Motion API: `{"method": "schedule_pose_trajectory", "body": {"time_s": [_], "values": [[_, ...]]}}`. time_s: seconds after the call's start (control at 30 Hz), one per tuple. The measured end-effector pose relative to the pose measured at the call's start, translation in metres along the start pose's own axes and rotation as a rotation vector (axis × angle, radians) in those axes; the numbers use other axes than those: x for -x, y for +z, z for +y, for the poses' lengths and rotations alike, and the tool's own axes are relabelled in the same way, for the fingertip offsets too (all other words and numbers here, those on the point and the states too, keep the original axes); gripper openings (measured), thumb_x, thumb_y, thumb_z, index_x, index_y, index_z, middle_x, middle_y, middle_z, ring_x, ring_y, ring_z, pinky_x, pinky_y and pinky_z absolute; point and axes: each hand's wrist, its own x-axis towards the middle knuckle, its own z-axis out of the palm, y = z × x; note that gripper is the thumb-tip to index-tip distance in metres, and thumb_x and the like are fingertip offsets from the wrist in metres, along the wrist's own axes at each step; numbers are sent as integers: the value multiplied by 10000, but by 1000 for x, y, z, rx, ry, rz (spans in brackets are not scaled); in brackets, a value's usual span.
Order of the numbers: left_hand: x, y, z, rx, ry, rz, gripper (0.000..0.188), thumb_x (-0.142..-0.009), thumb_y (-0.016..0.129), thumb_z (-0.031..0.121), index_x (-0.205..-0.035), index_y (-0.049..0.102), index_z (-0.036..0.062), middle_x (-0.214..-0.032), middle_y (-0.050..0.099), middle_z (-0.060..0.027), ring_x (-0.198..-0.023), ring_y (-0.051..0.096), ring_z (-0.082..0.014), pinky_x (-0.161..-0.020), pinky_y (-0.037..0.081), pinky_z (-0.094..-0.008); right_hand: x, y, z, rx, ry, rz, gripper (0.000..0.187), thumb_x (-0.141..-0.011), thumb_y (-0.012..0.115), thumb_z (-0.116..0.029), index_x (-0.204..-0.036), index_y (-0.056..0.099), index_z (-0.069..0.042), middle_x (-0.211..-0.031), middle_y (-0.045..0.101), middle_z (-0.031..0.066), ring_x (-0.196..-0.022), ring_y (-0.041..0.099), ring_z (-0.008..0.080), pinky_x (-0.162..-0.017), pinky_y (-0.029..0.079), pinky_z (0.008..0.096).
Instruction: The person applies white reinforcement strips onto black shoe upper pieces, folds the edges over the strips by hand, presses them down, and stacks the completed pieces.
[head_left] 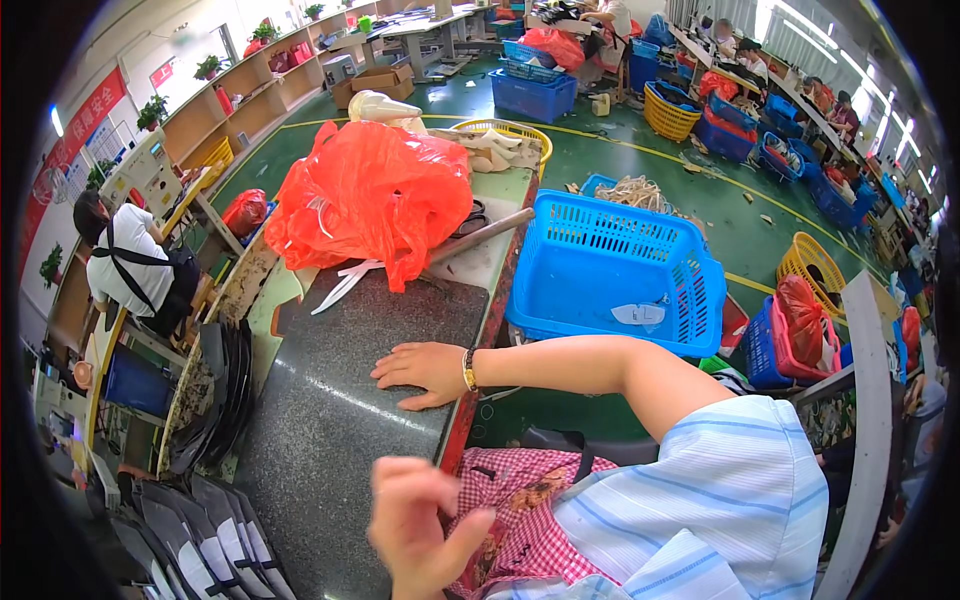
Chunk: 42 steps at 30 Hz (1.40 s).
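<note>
My right hand [425, 374] lies palm down on a dark speckled stone slab [330, 420], its fingers stretched out and nothing in them. A beaded bracelet [469, 370] is round that wrist. Nearer, my left hand [425, 525] is raised over the slab's near right edge. Its fingers are bent and stand apart from the thumb, with nothing visible between them. Beyond the right hand, a red plastic bag [375, 195] sits at the slab's far end. White strips [345, 285] stick out under it. Beside the bag are a rod [480, 237] and dark-handled scissors [472, 218].
A blue basket [610, 265] holding a pale flat piece [638, 314] stands right of the bench. Dark curved pieces [215, 400] and black-and-white pieces [205, 535] are stacked at the left. A seated person [135, 260] works further left. A grey post [865, 430] rises at the right.
</note>
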Motion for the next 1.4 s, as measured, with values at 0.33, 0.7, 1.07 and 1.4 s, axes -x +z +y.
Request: {"method": "schedule_pose_trajectory", "body": {"time_s": [0.33, 0.7, 1.07, 1.4], "values": [[-7, -2, 55, 403, 303, 29, 270, -837, 704, -45, -825, 467, 83, -861, 365, -48, -741, 420, -163, -633, 467, -291, -12, 0, -8, 16, -49, -18, 470, -886, 632, -343, -1232, 574, -30, -1355, 546, 170, -1324, 467, 316, -1125, 338, 485], [-18, 0, 64, 733, 137, -109, 184, -870, 684, 129, -794, 526, 72, -814, 380, -41, -723, 394, -168, -661, 382, -325, -3, 5, -3, -19, -8, -25, 477, -898, 618, -350, -1248, 566, -29, -1383, 524, 167, -1339, 448, 313, -1144, 317, 478], [-44, 2, 71, 914, 258, -299, 567, -990, 509, 444, -549, 532, 87, -438, 384, 13, -371, 312, -114, -670, 443, -322, -5, 4, -4, -25, -32, -23, 465, -890, 624, -343, -1228, 572, -28, -1362, 532, 173, -1322, 459, 321, -1125, 331, 479], [-57, -22, 105, 1140, 73, -801, 579, -1058, 353, 228, -526, 504, 56, -483, 436, -13, -385, 391, -122, -680, 597, -349, -5, -5, -4, 16, -29, 4, 445, -885, 634, -336, -1221, 588, -49, -1367, 547, 140, -1312, 477, 299, -1120, 344, 460]]}}
